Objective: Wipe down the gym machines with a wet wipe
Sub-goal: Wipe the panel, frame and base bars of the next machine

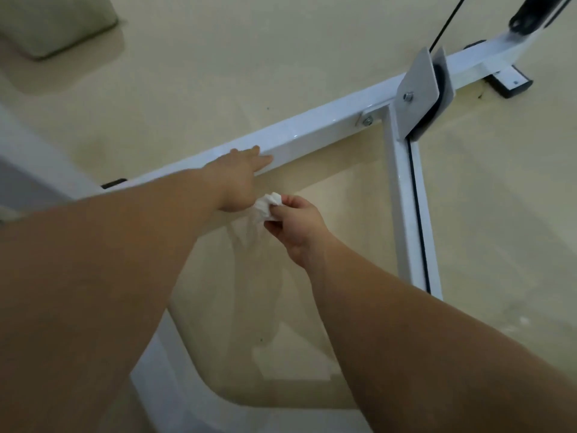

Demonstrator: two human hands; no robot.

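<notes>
Inspector: Wet wipe (267, 207) located. It is crumpled into a white wad and pinched at the fingertips of the right hand (296, 225), whose fingers curl round it. It hangs in the air just below the long white frame bar (327, 129), not touching it, right beside the left wrist.

Clerk: And the left hand (239, 176)?

Inspector: Fingers straight, laid flat along the top of that bar, holding nothing. The thumb is out of sight.

Clerk: The machine itself?

Inspector: Only the base shows. A second white bar (402, 198) joins the long one at a bolt (368, 121); a dark strip runs along it, and I cannot tell whether that is a cable or an edge. Two grey pulley plates (416, 89) stand at the joint, and a black cable (446, 23) runs up out of the picture. Beyond is a black foot cap (515, 84).

Clerk: Surroundings?

Inspector: Glossy cream floor (249, 57). A pale block (53, 23) at top left, cut off, not identifiable. A curved white part (175, 370) at lower left, blurred and partly behind the left forearm.
</notes>
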